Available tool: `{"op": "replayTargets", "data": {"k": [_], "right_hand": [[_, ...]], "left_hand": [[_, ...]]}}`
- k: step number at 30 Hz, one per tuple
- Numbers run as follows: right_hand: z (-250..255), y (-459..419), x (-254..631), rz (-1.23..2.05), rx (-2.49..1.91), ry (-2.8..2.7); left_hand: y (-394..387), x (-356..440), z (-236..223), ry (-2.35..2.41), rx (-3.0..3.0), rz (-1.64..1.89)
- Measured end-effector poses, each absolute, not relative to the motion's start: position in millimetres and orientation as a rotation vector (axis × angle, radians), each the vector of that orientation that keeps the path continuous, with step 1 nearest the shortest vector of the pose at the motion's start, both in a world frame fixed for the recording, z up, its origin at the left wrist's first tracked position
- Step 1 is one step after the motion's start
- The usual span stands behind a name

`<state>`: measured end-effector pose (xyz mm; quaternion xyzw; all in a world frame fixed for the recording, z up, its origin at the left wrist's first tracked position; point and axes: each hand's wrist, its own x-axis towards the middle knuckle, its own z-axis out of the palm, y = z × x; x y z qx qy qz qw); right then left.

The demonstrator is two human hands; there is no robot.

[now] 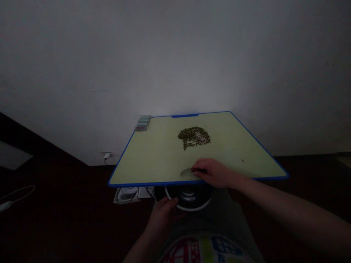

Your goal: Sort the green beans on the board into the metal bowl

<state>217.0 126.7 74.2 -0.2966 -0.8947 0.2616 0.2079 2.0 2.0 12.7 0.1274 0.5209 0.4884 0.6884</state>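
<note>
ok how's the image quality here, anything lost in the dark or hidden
Head view: dim overall, the floor nearly black, the wall lighter toward its middle; head view: a pixelated patch covers the tabletop's far left corner; head view: faint reflections in the dark bowl; head view: the clear piece at the right grip is hard to make out.

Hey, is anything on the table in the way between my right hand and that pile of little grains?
Nothing visible: only pale tabletop shows between your right hand and the pile of little grains farther back. The clear curved piece sits left of that hand, and the thin brown sliver lies off to the right.
</note>
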Motion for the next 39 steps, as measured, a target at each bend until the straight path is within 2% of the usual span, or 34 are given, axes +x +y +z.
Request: {"op": "replayTargets", "data": {"k": [31, 35, 39], "right_hand": [[76.3, 110.8, 226.9, 0.772, -0.743, -2.467], [71.2, 121.3, 235.0, 0.883, -0.858, -2.334], [59.2, 132.8, 242.1, 1.139, -1.005, -2.047]], "left_hand": [[3.5, 3.7, 17.7, 1.145, 0.320, 1.074], [4.1, 5.2, 16.8, 1.146, 0.335, 1.055], [1.6, 13.2, 5.1, 1.106, 0.379, 1.014]]}}
